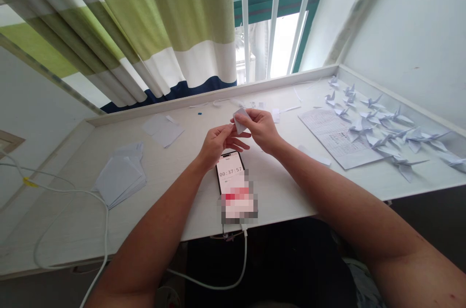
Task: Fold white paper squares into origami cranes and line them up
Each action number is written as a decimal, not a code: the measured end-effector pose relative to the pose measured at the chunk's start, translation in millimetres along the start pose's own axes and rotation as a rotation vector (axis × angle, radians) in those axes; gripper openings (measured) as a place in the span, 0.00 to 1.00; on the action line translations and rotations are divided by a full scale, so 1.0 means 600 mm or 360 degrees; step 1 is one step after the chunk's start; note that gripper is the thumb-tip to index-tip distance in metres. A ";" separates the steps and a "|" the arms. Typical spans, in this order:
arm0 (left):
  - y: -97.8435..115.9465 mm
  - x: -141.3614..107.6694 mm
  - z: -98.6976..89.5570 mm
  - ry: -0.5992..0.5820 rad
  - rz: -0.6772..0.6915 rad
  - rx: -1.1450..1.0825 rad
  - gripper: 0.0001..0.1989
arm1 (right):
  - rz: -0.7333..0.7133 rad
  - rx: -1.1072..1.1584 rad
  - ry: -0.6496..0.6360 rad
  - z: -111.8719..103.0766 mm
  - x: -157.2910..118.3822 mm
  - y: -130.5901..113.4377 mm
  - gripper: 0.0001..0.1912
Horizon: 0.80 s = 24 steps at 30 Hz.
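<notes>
A small white piece of folded paper [240, 122] is held up above the table, just beyond the phone. My right hand [264, 128] pinches it from the right, thumb on its face and fingers behind. From the left, my left hand [216, 142] has thumb and forefinger closed at the paper's lower left edge, while its other fingers stretch out underneath. The fingers partly hide the paper's edges and folds. Below the hands lies a phone [230, 167] with a running timer on its screen, partly blurred out.
Several folded paper cranes [371, 118] cluster at the right, some on a written-on sheet [338, 145]. At the left are a stack of paper squares [122, 174] and loose sheets [163, 129]. Paper scraps [258, 105] lie near the back ledge. A white cable [107, 230] crosses the left side.
</notes>
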<state>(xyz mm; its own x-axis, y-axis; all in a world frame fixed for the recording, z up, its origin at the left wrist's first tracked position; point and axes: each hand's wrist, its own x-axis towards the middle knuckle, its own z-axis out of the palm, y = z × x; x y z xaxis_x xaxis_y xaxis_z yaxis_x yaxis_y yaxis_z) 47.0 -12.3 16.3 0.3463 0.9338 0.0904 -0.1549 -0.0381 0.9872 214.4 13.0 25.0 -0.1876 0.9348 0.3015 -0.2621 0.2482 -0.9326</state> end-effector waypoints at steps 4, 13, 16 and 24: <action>-0.001 -0.001 0.000 0.0029 0.0009 0.0127 0.25 | -0.0035 0.0005 0.0019 0.000 0.001 0.000 0.18; 0.001 -0.002 0.009 0.0081 0.0064 0.0387 0.24 | -0.0002 -0.0045 0.0039 0.002 0.001 0.003 0.19; 0.001 -0.003 0.008 0.0056 0.0065 0.0387 0.24 | -0.0018 -0.0077 0.0029 0.001 0.001 0.003 0.19; -0.001 -0.001 0.010 0.0147 0.0030 0.0406 0.25 | -0.0066 -0.0124 0.0033 -0.004 0.005 0.010 0.22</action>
<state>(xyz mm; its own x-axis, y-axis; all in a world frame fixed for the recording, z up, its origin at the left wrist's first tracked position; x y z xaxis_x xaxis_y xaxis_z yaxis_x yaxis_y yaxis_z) 52.3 -15.0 16.3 0.2577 0.9602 0.1080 0.0817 -0.1331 0.9877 214.6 18.0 20.1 -0.1581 0.9283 0.3365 -0.1945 0.3048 -0.9323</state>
